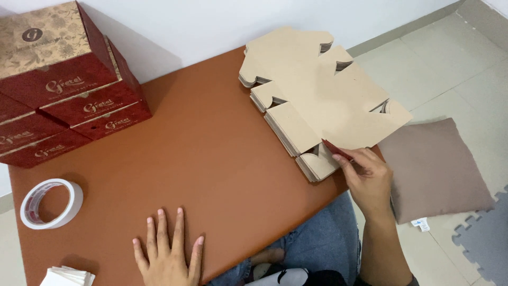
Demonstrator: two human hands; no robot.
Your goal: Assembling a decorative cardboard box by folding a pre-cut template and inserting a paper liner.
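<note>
Right hand (369, 177) pinches the lifted corner of the top flat cardboard blank (338, 103), which I see on a stack of blanks (280, 130) at the table's (211, 159) far right edge. Left hand (168, 253) lies flat, fingers spread, on bare table. Tape roll (51, 204) sits left; red boxes (58, 90) stacked far left.

head cam | above, looking steeply down | close over brown table (222, 159) | single view
</note>
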